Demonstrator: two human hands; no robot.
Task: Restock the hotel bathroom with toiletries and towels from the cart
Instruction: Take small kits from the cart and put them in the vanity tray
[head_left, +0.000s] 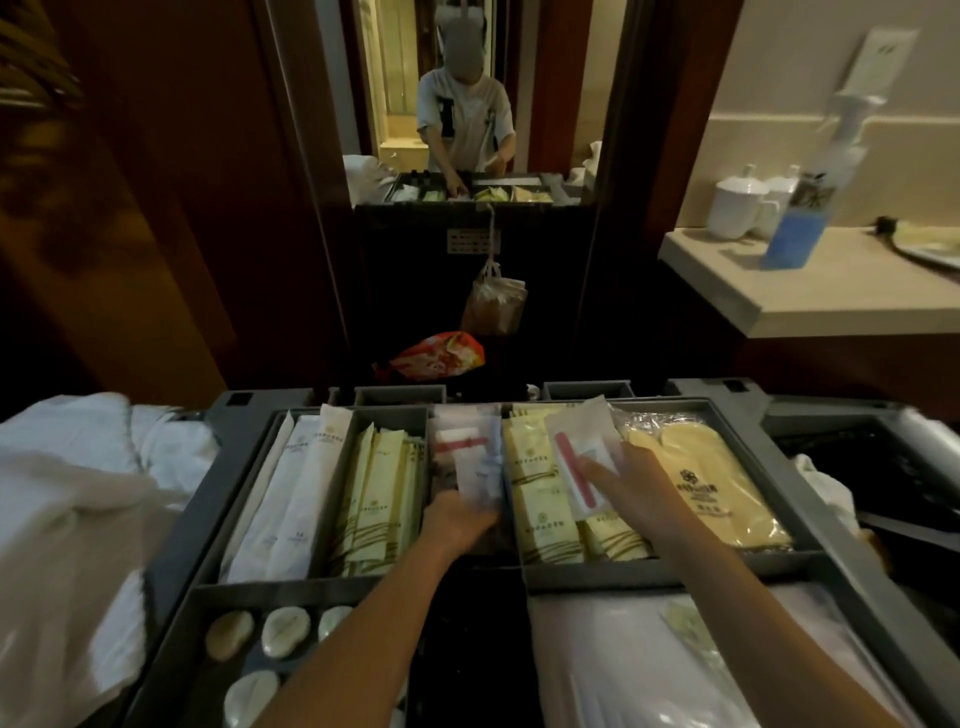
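Over the cart tray (649, 574), your left hand (457, 519) curls round a clear sachet (480, 475) in the middle compartment, though blur hides the fingers. Your right hand (631, 486) pinches a pink-file packet (576, 467), which covers part of the cream sachets (545, 525). Yellow slippers (701, 483) lie just right, soaps (285, 626) nearer you, and white towels (78, 493) are heaped at the left.

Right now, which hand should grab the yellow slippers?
Right: the right hand is beside the slippers, though it holds a nail-file packet; the left hand is farther off, among the clear packets.
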